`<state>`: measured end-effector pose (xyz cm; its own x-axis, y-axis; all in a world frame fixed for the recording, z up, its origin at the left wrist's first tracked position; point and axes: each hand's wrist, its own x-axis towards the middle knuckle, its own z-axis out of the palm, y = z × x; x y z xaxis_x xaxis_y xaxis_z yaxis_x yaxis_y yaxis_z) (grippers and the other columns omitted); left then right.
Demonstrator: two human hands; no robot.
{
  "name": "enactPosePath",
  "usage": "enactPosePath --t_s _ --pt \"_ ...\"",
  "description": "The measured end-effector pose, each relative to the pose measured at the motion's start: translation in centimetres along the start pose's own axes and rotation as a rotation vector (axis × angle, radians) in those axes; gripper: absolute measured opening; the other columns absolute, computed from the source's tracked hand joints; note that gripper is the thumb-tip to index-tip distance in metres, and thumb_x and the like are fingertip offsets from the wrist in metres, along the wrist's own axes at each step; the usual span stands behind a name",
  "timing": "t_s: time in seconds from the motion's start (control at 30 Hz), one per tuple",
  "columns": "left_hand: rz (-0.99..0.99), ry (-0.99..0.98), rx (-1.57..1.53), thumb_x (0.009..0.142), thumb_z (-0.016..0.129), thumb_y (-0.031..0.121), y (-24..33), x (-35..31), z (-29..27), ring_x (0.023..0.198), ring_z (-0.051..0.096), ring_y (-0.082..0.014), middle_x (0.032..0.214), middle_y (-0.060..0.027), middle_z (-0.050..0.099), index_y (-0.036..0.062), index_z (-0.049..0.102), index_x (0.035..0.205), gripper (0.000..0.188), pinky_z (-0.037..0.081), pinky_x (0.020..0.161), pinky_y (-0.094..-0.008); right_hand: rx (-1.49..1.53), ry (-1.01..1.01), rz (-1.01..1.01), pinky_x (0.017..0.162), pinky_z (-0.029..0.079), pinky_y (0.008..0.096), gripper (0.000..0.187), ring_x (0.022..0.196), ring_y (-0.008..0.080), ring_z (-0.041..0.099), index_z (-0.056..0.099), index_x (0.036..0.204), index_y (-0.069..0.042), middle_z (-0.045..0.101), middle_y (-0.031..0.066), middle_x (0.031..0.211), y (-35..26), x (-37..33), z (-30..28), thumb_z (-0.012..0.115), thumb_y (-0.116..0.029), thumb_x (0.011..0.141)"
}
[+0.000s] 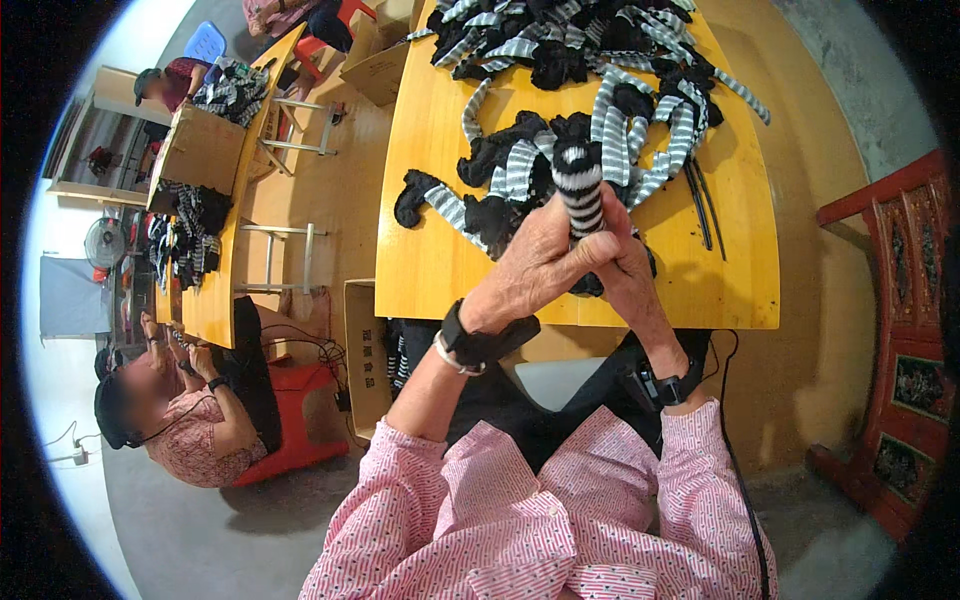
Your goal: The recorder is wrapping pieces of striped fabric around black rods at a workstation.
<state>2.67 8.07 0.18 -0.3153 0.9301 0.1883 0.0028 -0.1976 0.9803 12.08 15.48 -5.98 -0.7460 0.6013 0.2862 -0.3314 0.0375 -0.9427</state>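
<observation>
Striped knit piece [579,195]: black and white, tube-like, rounded at its upper end. We find it held above the near part of the table, pointing away from the wearer. The left hand [530,250] and the right hand [632,275] meet around its lower part; both sets of fingers are closed, gripping it from either side. The left thumb lies across its near end. The fingers beneath are hidden, so we cannot tell how they are placed.

Just beyond the hands we note a loose group of grey-and-white striped pieces [518,170] with black parts, lying tangled on the yellow table [425,270]. A larger heap [560,65] of similar pieces covers the far end. Two thin dark rods [699,205] lie to the right of the loose group.

Dark wristbands [490,340] are on both wrists; the sleeves [385,480] are pink and patterned. Left of the table's near edge stands a cardboard box [362,365]. Farther left, a co-worker [205,425] sits on a red seat [300,425] at a second table [218,315]. At right we record a red carved wooden chair [895,350].
</observation>
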Motion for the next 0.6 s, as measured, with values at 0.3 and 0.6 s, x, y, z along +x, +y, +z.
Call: enactPosePath --t_s 0.3,0.6 --pt "0.138 0.428 0.047 0.077 0.062 0.005 3.4 2.1 2.5 0.046 0.039 -0.0022 0.058 0.0022 0.049 0.0042 0.039 0.106 0.037 0.03 0.041 -0.0169 -0.095 -0.154 0.16 0.063 0.04 0.0215 0.007 0.067 0.0073 0.045 0.047 0.087 -0.001 0.049 0.001 0.071 0.6 -0.6 -0.6 0.047 -0.001 0.081" --pt "0.204 0.515 -0.084 0.081 0.058 0.005 0.0 2.6 2.8 0.046 0.036 -0.0003 0.057 0.0057 0.043 0.0073 0.041 0.096 0.023 0.025 0.04 -0.0157 -0.059 -0.181 0.1 0.062 0.042 0.0245 0.018 0.068 0.0079 0.047 0.051 0.1 -0.001 0.054 0.0042 0.073 0.6 -0.1 -0.9 0.051 -0.008 0.084"
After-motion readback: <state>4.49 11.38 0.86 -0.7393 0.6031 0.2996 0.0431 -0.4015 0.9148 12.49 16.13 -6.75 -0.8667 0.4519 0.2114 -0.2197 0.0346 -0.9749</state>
